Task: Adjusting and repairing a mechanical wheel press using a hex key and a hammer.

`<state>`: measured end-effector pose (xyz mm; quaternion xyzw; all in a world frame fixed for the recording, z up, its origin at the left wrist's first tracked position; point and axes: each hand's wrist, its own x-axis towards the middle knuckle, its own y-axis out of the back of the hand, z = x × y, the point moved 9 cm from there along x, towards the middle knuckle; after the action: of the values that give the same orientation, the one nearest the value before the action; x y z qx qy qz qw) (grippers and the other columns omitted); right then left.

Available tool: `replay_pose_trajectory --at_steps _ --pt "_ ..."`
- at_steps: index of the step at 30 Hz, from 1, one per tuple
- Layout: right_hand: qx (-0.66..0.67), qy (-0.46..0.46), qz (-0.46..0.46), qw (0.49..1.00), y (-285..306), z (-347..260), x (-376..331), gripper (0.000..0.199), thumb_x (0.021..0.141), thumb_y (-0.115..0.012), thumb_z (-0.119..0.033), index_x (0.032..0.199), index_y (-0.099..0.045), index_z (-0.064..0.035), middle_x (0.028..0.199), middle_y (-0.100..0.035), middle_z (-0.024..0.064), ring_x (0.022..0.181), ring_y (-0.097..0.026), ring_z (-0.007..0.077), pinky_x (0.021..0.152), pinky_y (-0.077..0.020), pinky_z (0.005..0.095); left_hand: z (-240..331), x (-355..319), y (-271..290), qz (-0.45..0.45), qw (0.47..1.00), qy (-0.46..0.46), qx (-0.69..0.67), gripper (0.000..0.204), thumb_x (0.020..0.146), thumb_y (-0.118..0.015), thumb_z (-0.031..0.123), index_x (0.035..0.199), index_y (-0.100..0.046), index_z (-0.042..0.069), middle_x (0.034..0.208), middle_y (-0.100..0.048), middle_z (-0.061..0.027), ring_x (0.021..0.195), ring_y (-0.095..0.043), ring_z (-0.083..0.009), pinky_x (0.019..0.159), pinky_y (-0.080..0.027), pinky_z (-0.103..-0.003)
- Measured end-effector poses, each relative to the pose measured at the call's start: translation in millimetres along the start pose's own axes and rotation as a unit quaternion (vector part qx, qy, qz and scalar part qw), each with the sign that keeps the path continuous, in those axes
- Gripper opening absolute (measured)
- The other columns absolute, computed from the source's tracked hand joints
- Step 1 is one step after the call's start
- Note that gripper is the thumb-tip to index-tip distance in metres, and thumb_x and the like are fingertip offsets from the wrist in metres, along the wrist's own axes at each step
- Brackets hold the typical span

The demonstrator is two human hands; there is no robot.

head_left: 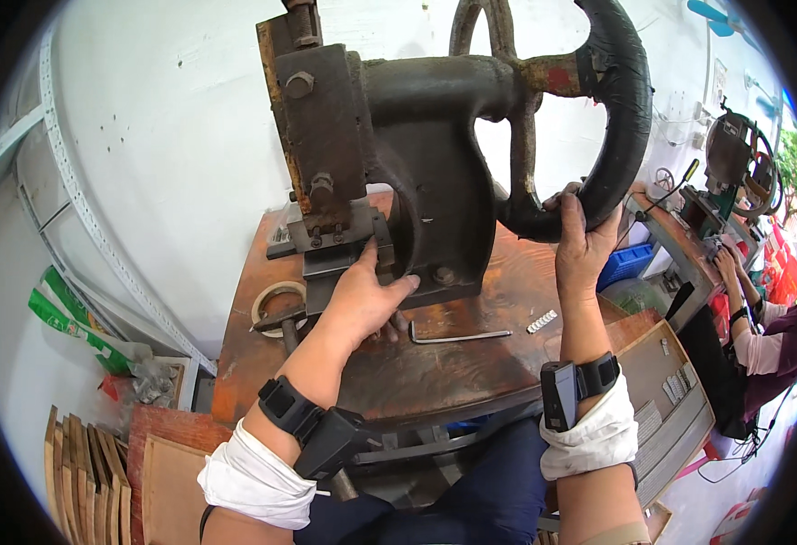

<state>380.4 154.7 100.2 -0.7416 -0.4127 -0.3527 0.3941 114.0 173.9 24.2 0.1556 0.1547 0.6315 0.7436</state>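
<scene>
A heavy dark metal hand press [435, 173] stands on the wooden table in front of me. My right hand [583, 236] is closed around the lower rim of its big black-wrapped handwheel [633, 109]. At the press's base my left hand [358, 295] reaches to the metal die block [333, 261] under the ram [316, 136]. Its index finger touches the block and its thumb is spread toward the base plate; the other fingers are partly hidden. Whether anything small lies under that index fingertip, I cannot tell.
On the brown table [398, 386] lie a hex key [462, 337], a white segmented strip [541, 322] and a tape roll [257, 313]. A tray [662, 427] with metal strips sits at right. Wooden boards [85, 472] stand lower left. Another person [766, 336] works far right.
</scene>
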Motion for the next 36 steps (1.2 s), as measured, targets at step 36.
replay_pose_trajectory --at_steps 36 --pt "-0.045 -0.004 0.008 0.999 5.9 -4.0 2.5 0.025 0.079 -0.064 -0.011 0.094 -0.045 -0.0021 0.079 -0.053 0.003 0.07 -0.049 0.0097 0.066 -0.0421 0.0233 -63.3 -147.1 80.0 0.328 0.936 -0.076 -0.101 0.018 0.083 -0.057 0.007 0.097 -0.057 -0.004 0.065 -0.059 -0.0076 0.056 -0.056 -0.0093 0.044 -0.041 -0.023"
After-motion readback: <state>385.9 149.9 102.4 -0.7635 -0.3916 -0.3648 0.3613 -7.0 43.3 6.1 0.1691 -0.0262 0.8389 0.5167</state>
